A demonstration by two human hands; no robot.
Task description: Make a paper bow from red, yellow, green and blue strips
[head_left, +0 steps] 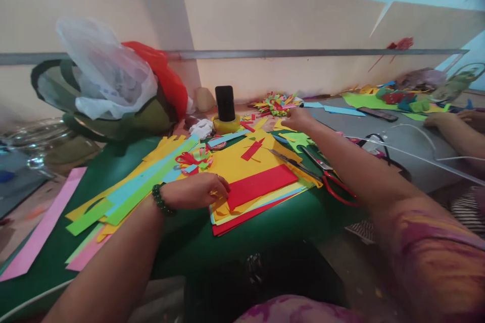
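My left hand (202,191), with a green bead bracelet (161,199) on the wrist, has its fingers curled in at the left end of a red paper strip (263,185). That strip lies on a stack of yellow, blue and red paper sheets (237,224). Farther off, my right hand (297,118) reaches out to the near right side of a many-coloured paper-strip pom-pom (278,105). Its fingers are bent together, and what they hold is hidden. Scissors with red handles (339,189) lie under my right forearm. Beyond my left hand sits a smaller bunch of looped paper (194,161).
Long coloured strips (138,186) and a pink strip (45,224) lie at the left. Behind stand a phone (225,103) on a yellow tape roll (226,125) and a bag (151,121) with plastic bags. A co-worker's hand (439,120) is at the right.
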